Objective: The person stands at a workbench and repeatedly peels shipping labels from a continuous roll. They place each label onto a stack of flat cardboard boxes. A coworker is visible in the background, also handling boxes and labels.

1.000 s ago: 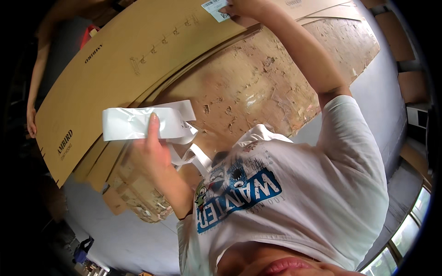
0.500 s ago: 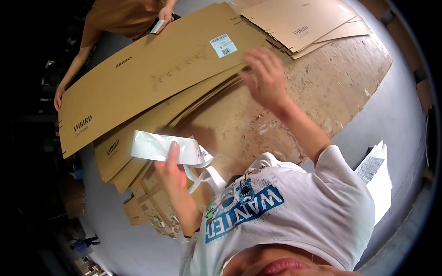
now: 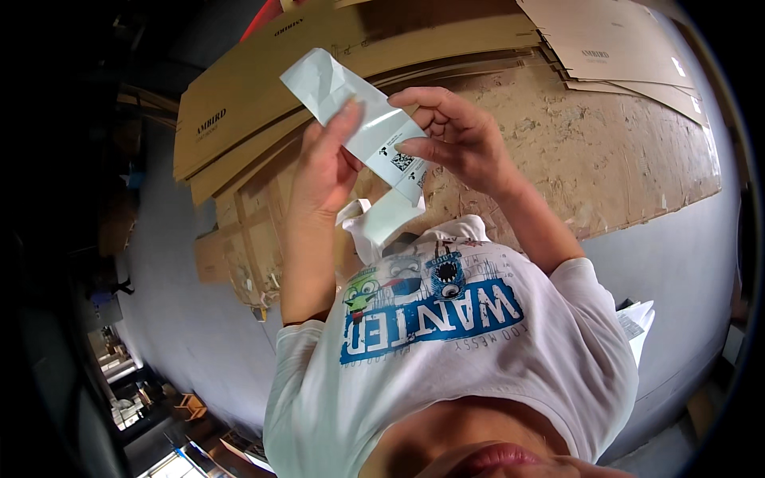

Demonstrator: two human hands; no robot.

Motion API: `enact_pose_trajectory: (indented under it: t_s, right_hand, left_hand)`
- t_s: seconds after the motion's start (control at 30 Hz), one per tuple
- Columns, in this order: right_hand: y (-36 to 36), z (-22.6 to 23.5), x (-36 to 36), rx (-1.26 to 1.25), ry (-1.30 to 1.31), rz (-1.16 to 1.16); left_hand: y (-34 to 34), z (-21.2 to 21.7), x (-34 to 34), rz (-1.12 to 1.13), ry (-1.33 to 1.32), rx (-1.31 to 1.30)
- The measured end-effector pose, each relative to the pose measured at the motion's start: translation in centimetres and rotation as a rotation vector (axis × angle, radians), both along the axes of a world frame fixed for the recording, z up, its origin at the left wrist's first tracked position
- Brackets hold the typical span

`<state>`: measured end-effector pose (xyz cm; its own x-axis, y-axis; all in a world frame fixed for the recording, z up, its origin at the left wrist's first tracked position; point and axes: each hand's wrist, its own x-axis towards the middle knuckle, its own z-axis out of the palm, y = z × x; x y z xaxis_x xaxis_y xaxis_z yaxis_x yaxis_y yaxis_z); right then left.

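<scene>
A long white paper strip (image 3: 351,115) with small dark printed marks is held up in front of my chest. My left hand (image 3: 325,167) grips it from the left, thumb along its face. My right hand (image 3: 453,135) pinches its lower right part beside a small black square code. More white paper (image 3: 382,223) hangs crumpled below the two hands, over my white printed shirt (image 3: 446,334). Behind the strip lie flat brown cardboard sheets (image 3: 263,95) on the floor.
A worn chipboard panel (image 3: 606,151) lies on the grey floor (image 3: 191,319). More flattened cartons (image 3: 606,40) are stacked at the upper right. A white paper stack (image 3: 637,323) sits by my right shoulder. Dark clutter fills the left edge.
My right hand came back from the far cardboard and took hold of the strip. My left hand lifted the strip higher and closer, now tilted diagonally.
</scene>
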<state>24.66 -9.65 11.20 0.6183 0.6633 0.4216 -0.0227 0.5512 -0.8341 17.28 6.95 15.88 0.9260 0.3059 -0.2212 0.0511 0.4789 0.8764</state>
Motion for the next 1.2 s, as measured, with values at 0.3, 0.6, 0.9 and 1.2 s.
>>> enact_pose_trajectory:
  t_s: [0.3,0.6,0.9,1.2]
  right_hand:
    - [-0.1,0.1,-1.4,-0.235,-0.056,-0.069]
    - [0.7,-2.1,-0.2,-0.236,-0.606,-0.435]
    - [-3.5,0.5,17.6,-0.490,-0.067,-0.825]
    - [-2.9,-6.3,25.6,-1.046,-0.360,-0.850]
  left_hand:
    - [-0.2,-1.8,-1.6,-0.091,0.061,0.040]
    - [0.4,-3.9,-1.1,0.071,0.127,0.200]
    - [4.6,-7.6,-1.6,0.321,0.129,0.230]
    - [5.5,-9.3,-0.6,0.287,0.114,0.202]
